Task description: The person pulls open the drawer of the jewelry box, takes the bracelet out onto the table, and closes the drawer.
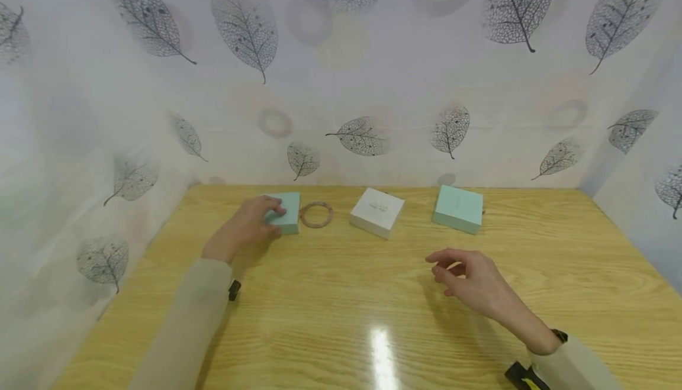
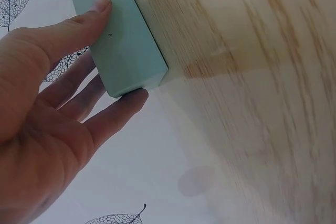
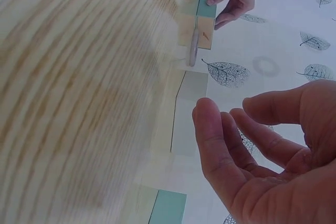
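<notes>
At the back left of the table my left hand [image 1: 250, 218] holds a small mint-green box [image 1: 288, 213]. In the left wrist view, the thumb lies along one face of that box [image 2: 118, 35], while one fingertip touches its end. A pinkish-brown bangle [image 1: 317, 224] lies just right of the box. My right hand [image 1: 471, 280] is held over the table, fingers loosely bent, with nothing in them. Behind it are a white box [image 1: 375, 211] bearing small print on its top and another mint-green box [image 1: 458, 208].
All these things stand in a row along the back edge of the wood-grain table [image 1: 319, 307]. A pale curtain [image 1: 341, 82] with a leaf pattern hangs right behind that edge and along both sides.
</notes>
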### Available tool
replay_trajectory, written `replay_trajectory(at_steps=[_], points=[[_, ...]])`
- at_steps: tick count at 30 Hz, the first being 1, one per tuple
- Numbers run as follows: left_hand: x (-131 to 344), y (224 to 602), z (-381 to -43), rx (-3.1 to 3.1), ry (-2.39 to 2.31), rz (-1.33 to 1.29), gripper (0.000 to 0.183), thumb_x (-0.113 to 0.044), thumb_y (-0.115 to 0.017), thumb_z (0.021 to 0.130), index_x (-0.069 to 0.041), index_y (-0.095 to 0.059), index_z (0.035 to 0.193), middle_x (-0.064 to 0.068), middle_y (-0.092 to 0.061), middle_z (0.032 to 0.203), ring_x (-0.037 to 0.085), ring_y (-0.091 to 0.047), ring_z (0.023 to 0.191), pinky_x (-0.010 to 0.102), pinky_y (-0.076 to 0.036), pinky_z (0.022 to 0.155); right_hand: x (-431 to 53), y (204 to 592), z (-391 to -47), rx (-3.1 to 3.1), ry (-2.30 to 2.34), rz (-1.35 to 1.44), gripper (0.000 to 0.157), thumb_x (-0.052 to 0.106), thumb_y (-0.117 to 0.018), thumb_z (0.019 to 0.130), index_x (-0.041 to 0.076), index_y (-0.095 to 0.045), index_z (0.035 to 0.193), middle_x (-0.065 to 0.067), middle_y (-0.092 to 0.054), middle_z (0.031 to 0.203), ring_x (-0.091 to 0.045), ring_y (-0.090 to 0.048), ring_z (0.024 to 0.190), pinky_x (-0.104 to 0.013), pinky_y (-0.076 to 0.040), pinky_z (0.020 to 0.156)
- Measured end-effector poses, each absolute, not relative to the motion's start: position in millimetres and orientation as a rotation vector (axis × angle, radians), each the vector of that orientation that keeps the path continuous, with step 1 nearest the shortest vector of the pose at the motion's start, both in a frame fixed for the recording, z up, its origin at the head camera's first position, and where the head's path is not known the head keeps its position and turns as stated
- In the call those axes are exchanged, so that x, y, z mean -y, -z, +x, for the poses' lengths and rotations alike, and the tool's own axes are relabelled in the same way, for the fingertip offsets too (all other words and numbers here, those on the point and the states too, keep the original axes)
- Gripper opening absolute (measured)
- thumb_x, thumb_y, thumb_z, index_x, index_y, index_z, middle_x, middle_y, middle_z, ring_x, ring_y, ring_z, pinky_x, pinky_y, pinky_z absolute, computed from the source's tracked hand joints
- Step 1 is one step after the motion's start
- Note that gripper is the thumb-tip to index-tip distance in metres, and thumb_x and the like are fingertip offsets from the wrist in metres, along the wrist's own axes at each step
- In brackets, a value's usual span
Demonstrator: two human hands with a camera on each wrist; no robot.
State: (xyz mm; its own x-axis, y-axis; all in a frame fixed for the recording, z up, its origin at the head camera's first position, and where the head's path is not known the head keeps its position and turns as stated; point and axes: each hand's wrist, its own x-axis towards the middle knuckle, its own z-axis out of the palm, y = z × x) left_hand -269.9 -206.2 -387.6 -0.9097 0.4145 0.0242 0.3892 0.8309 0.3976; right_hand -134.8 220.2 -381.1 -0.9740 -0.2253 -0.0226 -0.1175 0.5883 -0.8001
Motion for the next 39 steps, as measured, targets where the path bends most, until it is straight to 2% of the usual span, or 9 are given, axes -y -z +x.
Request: replay_trajectory(at_steps=[10,19,24,28,32,35,39], points=[[209,385,-267,-2.976,-0.553,0.673,0.042,-0.010,-0.078,0.086,0.003,-0.066,0.124,0.031,-0.052,0.146,0.051,-0.047,0.136,0.065,-0.033,0.117,-220,380,-134,-2.679,1.353,-0.301,0.026,0.011,-0.063,0.100,0.000,-0.069,0.123,-0.016,-0.072,0.109,-0.022,-0.073,0.085,-0.029,-0.062,0.062],[209,385,-267,-2.967,-0.595,0.687,0.042,-0.006,-0.076,0.087,0.003,-0.064,0.126,0.030,-0.053,0.146,0.050,-0.048,0.137,0.064,-0.034,0.118,-223,379,-134,-2.683,1.349,-0.298,0.026,0.011,-0.063,0.101,0.000,-0.069,0.124,-0.016,-0.072,0.108,-0.021,-0.073,0.085,-0.027,-0.062,0.062],[207,383,-266,-2.967,-0.620,0.674,0.049,-0.009,-0.075,0.086,0.000,-0.061,0.133,0.029,-0.050,0.149,0.050,-0.048,0.137,0.065,-0.037,0.115,-222,377,-133,-2.676,1.351,-0.295,0.027,0.012,-0.063,0.101,0.000,-0.069,0.124,-0.016,-0.072,0.110,-0.022,-0.073,0.086,-0.028,-0.062,0.063],[186,379,-261,-3.052,-0.664,0.724,0.051,-0.014,-0.072,0.090,-0.001,-0.058,0.137,0.028,-0.048,0.149,0.049,-0.051,0.134,0.063,-0.045,0.109,-222,375,-132,-2.685,1.353,-0.279,0.026,0.010,-0.063,0.101,0.000,-0.069,0.124,-0.016,-0.072,0.109,-0.022,-0.073,0.086,-0.028,-0.062,0.063],[149,375,-250,-3.046,-0.764,0.864,0.043,-0.014,-0.072,0.094,-0.003,-0.062,0.134,0.025,-0.054,0.144,0.044,-0.057,0.127,0.058,-0.052,0.103,-223,376,-131,-2.678,1.360,-0.292,0.026,0.009,-0.063,0.101,-0.001,-0.068,0.124,-0.016,-0.072,0.108,-0.021,-0.073,0.084,-0.028,-0.062,0.063],[123,378,-242,-2.986,-0.764,0.997,0.040,-0.016,-0.071,0.095,-0.004,-0.063,0.133,0.022,-0.056,0.142,0.040,-0.059,0.126,0.054,-0.054,0.103,-223,375,-130,-2.679,1.355,-0.292,0.027,0.011,-0.063,0.101,0.000,-0.068,0.125,-0.015,-0.072,0.108,-0.019,-0.073,0.083,-0.028,-0.062,0.063],[97,383,-236,-2.906,-0.726,1.121,0.043,-0.018,-0.070,0.097,-0.005,-0.061,0.137,0.023,-0.054,0.147,0.040,-0.056,0.132,0.054,-0.050,0.109,-225,374,-130,-2.693,1.345,-0.287,0.027,0.012,-0.063,0.101,0.000,-0.069,0.125,-0.015,-0.072,0.109,-0.020,-0.073,0.084,-0.028,-0.062,0.063]])
